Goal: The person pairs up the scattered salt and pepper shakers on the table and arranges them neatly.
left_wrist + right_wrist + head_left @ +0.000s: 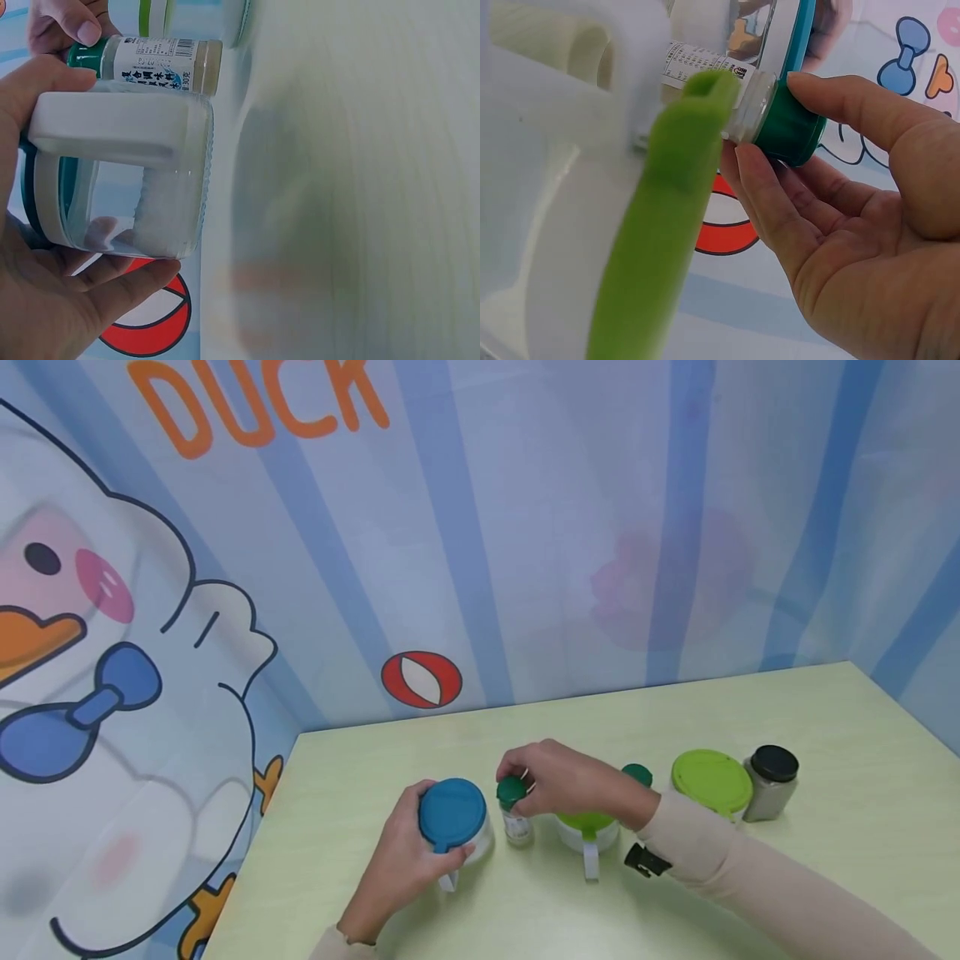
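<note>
My left hand (401, 852) grips a clear seasoning jar (452, 814) with a blue lid and a white handle. The left wrist view shows white contents in this jar (112, 124), with the thumb on top near the handle and fingers beneath. Just to its right, my right hand (562, 777) pinches the green cap of a small spice bottle (517, 829) between thumb and fingers. The bottle (154, 64) is clear, with a printed white label. In the right wrist view, the green cap (791, 127) lies between thumb and fingertips, overlapping the blue-lidded jar behind.
A lime-lidded jar (589, 839) with a white handle stands under my right wrist. Behind that forearm are another green cap (637, 773) and a second lime-lidded jar (711, 779). A black-lidded jar (771, 785) stands furthest right. The pale table (360, 760) meets a printed backdrop (540, 568).
</note>
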A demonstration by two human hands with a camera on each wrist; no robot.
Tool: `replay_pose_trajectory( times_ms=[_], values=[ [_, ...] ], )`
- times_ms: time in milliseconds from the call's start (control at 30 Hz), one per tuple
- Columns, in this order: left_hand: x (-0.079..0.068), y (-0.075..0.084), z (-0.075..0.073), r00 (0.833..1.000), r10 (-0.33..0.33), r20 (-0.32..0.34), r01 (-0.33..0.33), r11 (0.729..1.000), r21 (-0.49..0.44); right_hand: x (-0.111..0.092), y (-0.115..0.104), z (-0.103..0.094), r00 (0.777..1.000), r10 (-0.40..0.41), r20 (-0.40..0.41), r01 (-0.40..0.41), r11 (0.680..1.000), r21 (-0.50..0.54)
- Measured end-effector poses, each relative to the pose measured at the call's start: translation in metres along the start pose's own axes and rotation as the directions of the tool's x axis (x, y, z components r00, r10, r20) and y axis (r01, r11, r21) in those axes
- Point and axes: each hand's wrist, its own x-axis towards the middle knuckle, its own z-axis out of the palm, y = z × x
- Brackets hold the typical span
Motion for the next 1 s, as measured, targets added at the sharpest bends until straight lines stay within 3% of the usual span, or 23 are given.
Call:
replay_pose_trajectory(
  times_ms=[533,1000],
  values=[
    [0.003,-0.001,0.012,0.999,0.007,0.031,-0.007,1.000,-0.003,-0.002,0.001,0.005,0.999,-0.003,-0.032,0.000,0.997,-0.073],
    [0.007,0.000,0.023,0.998,-0.027,0.059,0.028,0.999,-0.022,-0.002,0.005,0.006,0.999,-0.042,-0.019,0.039,0.989,-0.145]
  ],
)
